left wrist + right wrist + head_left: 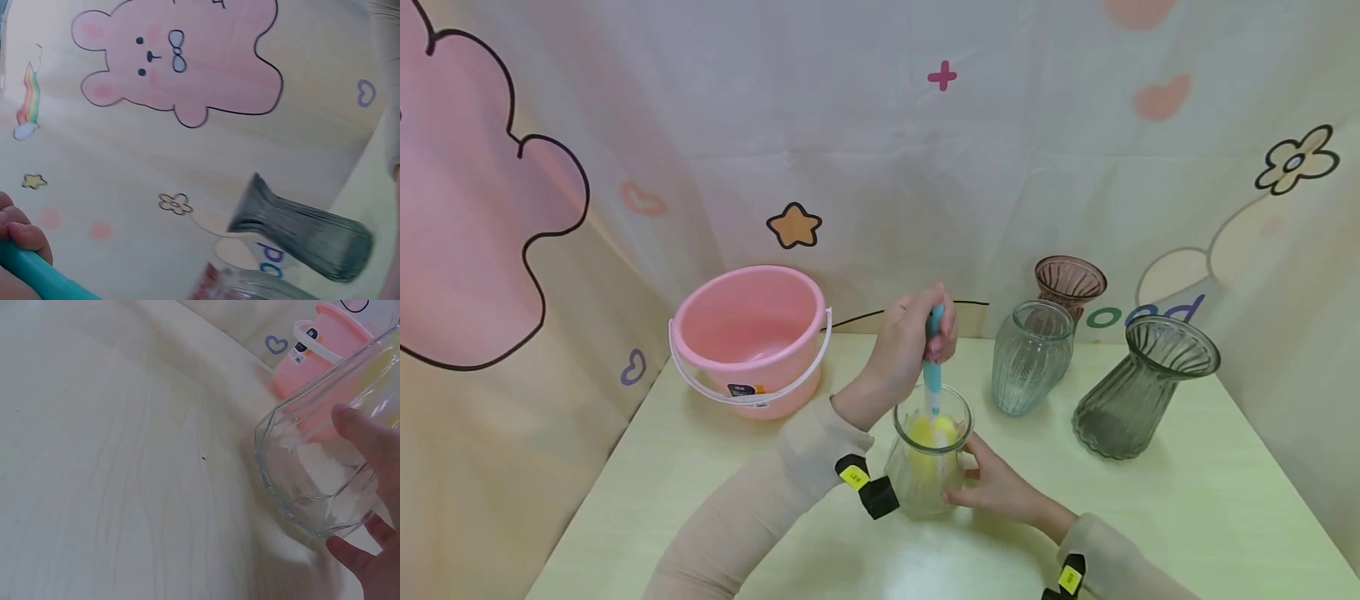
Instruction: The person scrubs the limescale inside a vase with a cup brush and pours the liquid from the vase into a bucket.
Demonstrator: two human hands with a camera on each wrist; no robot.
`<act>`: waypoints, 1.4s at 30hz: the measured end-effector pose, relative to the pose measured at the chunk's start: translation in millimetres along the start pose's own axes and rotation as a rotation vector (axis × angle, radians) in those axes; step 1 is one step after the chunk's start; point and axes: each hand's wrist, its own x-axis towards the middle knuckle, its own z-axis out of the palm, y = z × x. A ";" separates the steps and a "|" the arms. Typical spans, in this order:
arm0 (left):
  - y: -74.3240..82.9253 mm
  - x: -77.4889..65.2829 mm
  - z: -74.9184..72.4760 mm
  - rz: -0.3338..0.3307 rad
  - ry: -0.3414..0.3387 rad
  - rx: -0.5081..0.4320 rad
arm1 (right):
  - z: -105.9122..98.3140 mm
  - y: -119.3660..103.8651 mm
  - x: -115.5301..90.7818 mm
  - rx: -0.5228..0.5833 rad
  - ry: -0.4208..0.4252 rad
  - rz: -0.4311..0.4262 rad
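My left hand (904, 343) grips the teal handle of a bottle brush (932, 375) from above, fingers wrapped round it. The brush's yellow sponge head (925, 458) is down inside a clear glass vase (917, 492). On the vase's right side, my right hand (996, 487) holds it with thumb and fingers spread round the glass. The right wrist view shows the vase's base (300, 506) tilted, with the thumb (356, 428) on its wall. In the left wrist view only part of the left hand (22, 231) and the teal handle (40, 275) appear.
A pink bucket (748, 379) with a white handle stands at the back left. To the right are a pale blue glass vase (1030, 367), a reddish one (1070, 283) partly behind it, and a grey-green flared vase (1127, 404). A printed curtain (880, 167) hangs behind the table.
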 end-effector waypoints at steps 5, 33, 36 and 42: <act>24.4 11.9 3.0 0.051 0.012 -0.058 | 4.1 -1.3 0.2 0.020 0.036 -0.018; -56.4 -21.5 -20.7 -0.021 0.027 0.025 | 2.7 -5.0 -4.0 -0.090 -0.036 -0.051; -56.0 -23.3 -22.4 -0.012 0.017 0.034 | -4.5 -2.3 -0.8 -0.034 -0.115 -0.016; -51.3 -25.9 -20.1 -0.035 0.020 -0.011 | -6.1 -1.1 4.2 0.024 -0.195 0.067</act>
